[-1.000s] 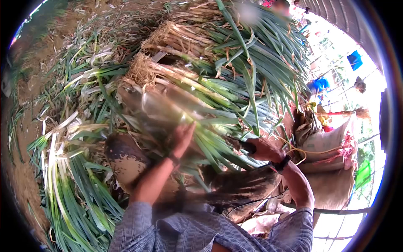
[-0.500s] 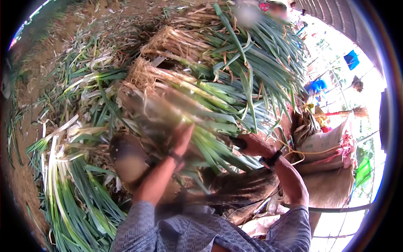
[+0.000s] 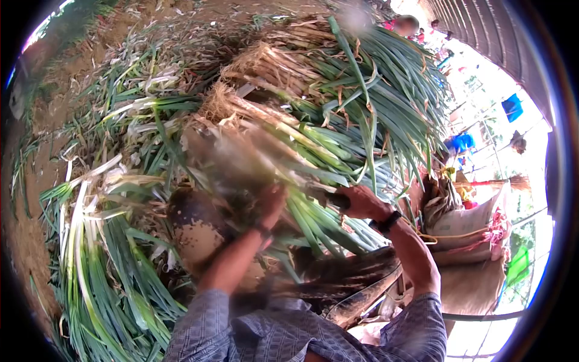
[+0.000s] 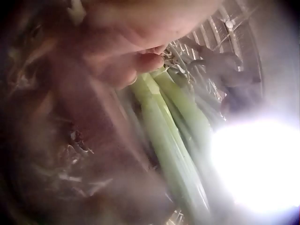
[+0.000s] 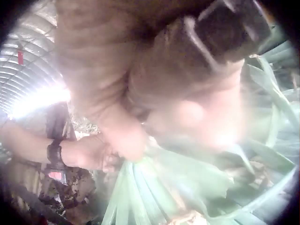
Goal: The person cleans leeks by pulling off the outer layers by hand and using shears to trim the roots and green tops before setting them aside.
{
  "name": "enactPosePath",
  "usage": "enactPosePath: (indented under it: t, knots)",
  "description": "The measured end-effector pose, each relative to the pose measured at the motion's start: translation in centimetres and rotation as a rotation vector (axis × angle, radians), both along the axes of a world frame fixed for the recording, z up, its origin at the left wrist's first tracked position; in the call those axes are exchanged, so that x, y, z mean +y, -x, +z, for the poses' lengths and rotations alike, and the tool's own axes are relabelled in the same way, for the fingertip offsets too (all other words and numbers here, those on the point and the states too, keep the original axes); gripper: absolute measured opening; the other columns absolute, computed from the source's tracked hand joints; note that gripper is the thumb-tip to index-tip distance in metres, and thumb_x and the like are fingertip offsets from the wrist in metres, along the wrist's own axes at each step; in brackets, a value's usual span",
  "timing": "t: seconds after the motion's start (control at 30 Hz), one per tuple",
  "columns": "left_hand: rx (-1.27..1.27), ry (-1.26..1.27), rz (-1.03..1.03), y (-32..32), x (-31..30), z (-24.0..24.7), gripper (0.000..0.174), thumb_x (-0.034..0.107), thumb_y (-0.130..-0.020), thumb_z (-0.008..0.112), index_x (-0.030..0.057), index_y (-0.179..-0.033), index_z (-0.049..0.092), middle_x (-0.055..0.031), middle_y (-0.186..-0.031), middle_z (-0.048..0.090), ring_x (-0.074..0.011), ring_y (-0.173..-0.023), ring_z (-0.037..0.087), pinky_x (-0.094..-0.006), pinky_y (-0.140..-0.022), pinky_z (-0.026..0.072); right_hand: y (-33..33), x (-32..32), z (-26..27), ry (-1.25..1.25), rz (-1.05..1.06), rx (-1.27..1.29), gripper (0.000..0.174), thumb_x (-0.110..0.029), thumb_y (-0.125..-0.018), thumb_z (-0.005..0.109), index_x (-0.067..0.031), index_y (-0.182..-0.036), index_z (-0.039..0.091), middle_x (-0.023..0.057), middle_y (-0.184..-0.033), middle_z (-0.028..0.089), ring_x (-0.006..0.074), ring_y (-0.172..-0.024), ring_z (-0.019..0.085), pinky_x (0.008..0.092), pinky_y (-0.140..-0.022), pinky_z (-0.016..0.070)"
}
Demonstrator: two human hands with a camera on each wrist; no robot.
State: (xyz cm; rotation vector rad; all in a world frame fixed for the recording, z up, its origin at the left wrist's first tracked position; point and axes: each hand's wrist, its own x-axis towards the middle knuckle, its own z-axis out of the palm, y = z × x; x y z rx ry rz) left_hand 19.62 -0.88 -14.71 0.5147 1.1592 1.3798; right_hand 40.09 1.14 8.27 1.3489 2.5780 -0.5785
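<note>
My left hand [image 3: 272,204] grips green onion stalks [image 4: 164,126]; in the left wrist view its fingers curl over the pale stems. Their green leaves [image 3: 307,218] fan out between the two hands. Just right of it, my right hand [image 3: 362,202] holds a dark-handled knife [image 3: 338,200], its short blade pointing left at the leaves. Seen from the right wrist, the block-like handle end [image 5: 234,28] sticks out of the fist. The root ends of the held onions are blurred in the head view.
A large pile of green onions [image 3: 392,102] lies ahead, roots leftward. Another bunch [image 3: 90,259] with white stems rests at the lower left. Trimmed scraps [image 3: 145,78] litter the ground. A mottled rounded object [image 3: 196,232] sits by the left forearm; sacks [image 3: 467,220] stand at right.
The right hand with the knife has shifted left toward the left hand. The left hand has moved slightly right and down, still gripping the onions. The head view has shifted a little.
</note>
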Motion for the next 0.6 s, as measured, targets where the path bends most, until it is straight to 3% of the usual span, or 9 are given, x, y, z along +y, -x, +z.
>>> enactPosePath:
  t: [0.2,0.27,0.33,0.43,0.47,0.6]
  knots:
    - [-0.009,0.03,0.176,1.2,1.5,-1.3,0.037,0.037,-0.097,0.061,0.0028,-0.087,0.067,-0.0058,-0.072,0.068,-0.0111,-0.044,0.052,-0.0271,-0.035,0.0379,-3.2,-1.4,-1.4,0.01,-0.031,0.044,0.025,-0.02,-0.08,0.067,-0.0095,-0.102,0.066,0.02,-0.08,0.066,0.0422,-0.079,0.065,0.0493,-0.069,0.0495]
    - [0.03,-0.065,0.239,1.2,2.1,-3.3,0.039,0.039,-0.098,0.059,0.0025,-0.087,0.067,-0.0078,-0.074,0.069,-0.0125,-0.045,0.054,-0.0278,-0.036,0.0395,-3.2,-1.2,-2.0,0.025,-0.089,0.04,0.023,-0.021,-0.081,0.066,-0.0094,-0.101,0.065,0.02,-0.08,0.066,0.0423,-0.079,0.065,0.0499,-0.068,0.0489]
    - [0.006,0.028,0.27,1.6,2.2,-0.7,0.035,0.035,-0.097,0.058,0.0027,-0.086,0.066,-0.0089,-0.073,0.069,-0.015,-0.048,0.058,-0.0291,-0.038,0.0437,-3.1,-1.0,-2.1,0.015,-0.121,0.025,0.021,-0.022,-0.083,0.065,-0.0093,-0.1,0.064,0.0199,-0.081,0.066,0.0425,-0.079,0.064,0.0505,-0.068,0.0484]
    - [-0.017,0.103,-0.112,0.9,0.3,0.7,0.026,0.028,-0.095,0.058,0.0027,-0.089,0.065,-0.009,-0.074,0.068,-0.0153,-0.052,0.061,-0.0284,-0.04,0.046,-3.3,-0.6,-2.8,-0.015,-0.079,0.002,0.021,-0.022,-0.082,0.066,-0.0097,-0.1,0.064,0.0198,-0.081,0.066,0.0425,-0.077,0.064,0.0508,-0.068,0.0481]
    - [-0.06,0.012,-0.041,-0.1,0.0,-0.1,0.02,0.021,-0.093,0.057,0.0032,-0.09,0.064,-0.008,-0.075,0.067,-0.0152,-0.053,0.061,-0.0272,-0.04,0.0455,-3.5,-0.6,-3.2,-0.037,-0.083,0.037,0.022,-0.02,-0.08,0.066,-0.0097,-0.099,0.064,0.0199,-0.082,0.066,0.0427,-0.076,0.063,0.0511,-0.068,0.048]
    - [0.021,-0.065,-0.017,-0.2,-0.6,1.7,0.021,0.025,-0.093,0.063,0.0042,-0.088,0.063,-0.0047,-0.073,0.064,-0.012,-0.053,0.06,-0.025,-0.039,0.0438,-3.2,0.0,-3.6,-0.048,-0.028,0.038,0.027,-0.019,-0.076,0.067,-0.0094,-0.101,0.065,0.0191,-0.083,0.067,0.0416,-0.078,0.064,0.0505,-0.07,0.0496]
